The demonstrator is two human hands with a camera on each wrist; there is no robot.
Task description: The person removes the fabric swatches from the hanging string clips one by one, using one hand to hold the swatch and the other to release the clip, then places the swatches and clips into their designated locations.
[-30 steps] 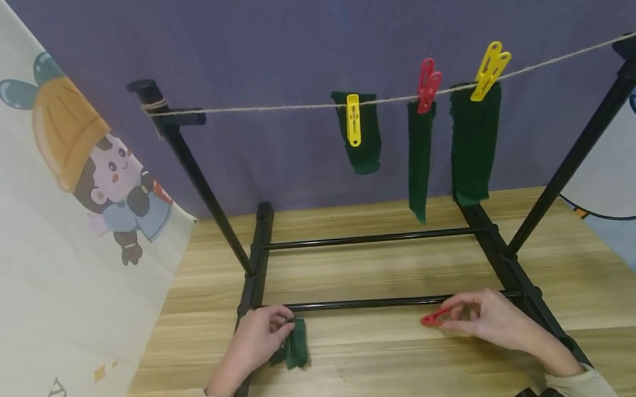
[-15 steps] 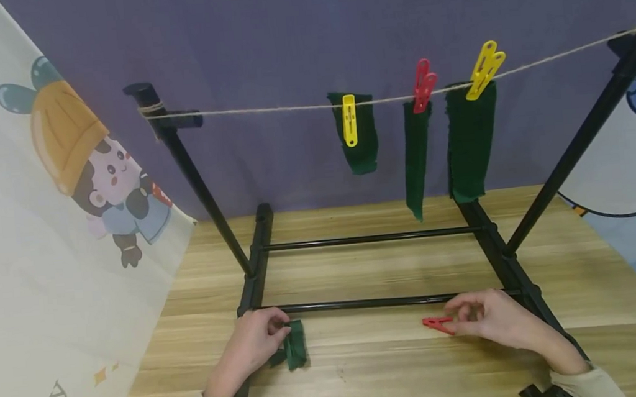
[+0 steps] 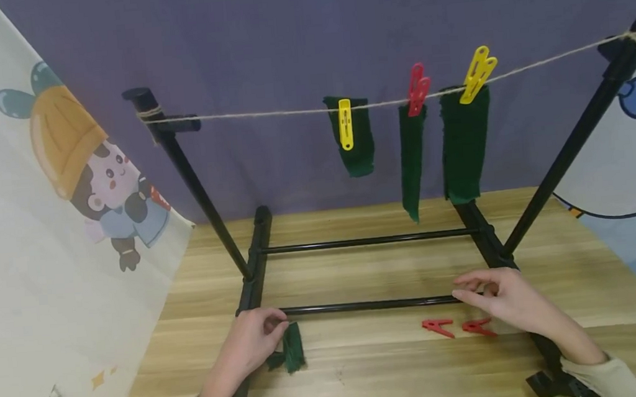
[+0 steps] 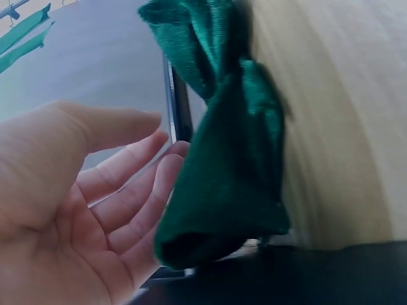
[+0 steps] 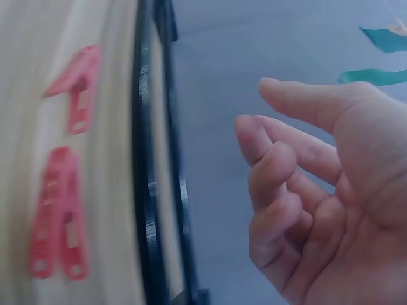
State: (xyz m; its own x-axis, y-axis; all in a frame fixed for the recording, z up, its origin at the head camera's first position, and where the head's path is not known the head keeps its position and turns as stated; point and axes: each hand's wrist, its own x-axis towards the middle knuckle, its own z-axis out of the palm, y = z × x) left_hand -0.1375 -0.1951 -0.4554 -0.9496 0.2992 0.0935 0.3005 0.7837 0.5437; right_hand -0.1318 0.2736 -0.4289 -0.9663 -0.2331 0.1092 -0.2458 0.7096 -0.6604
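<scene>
A left hand (image 3: pixel 253 344), its fingers loosely curved and pinching nothing, is poised at 7 o'clock beside a bunched strip of dark green cloth (image 3: pixel 293 348) on a wood-grain counter (image 3: pixel 377 374), contact unclear. Between 4 and 5 o'clock, two red plastic clothespins (image 3: pixel 432 325), which a low sweep could scatter, lie just short of a right hand (image 3: pixel 508 299), fingers relaxed and holding nothing. Beyond, between 1 and 3 o'clock, three flat green cloths (image 3: pixel 467 149) hang pegged to a twine line (image 3: pixel 266 113), liable to drop if the black tubular rack (image 3: pixel 371 305) is bumped; no container is in view.
</scene>
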